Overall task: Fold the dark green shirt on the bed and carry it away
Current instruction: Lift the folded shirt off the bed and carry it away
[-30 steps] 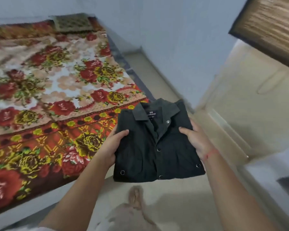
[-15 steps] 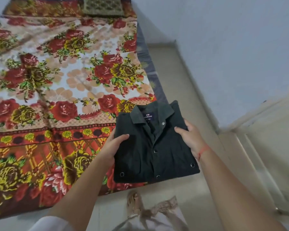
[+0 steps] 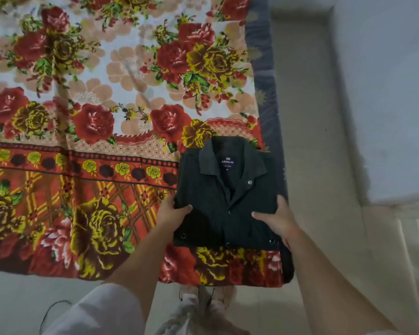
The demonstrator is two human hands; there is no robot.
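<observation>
The dark green shirt is folded into a neat rectangle, collar and label facing up, over the right front corner of the bed. My left hand grips its left edge, thumb on top and fingers underneath. My right hand grips its right edge the same way, a red thread at the wrist. Whether the shirt rests on the blanket or hovers just above it cannot be told.
A floral red, yellow and cream blanket covers the bed; a dark mattress edge runs down its right side. Pale floor lies to the right, bounded by a grey wall. My feet stand at the bed's front edge.
The view has swung from the doorway side back down over the bed. The folded shirt, held in both hands throughout, is now above the bed's corner instead of over the floor.
</observation>
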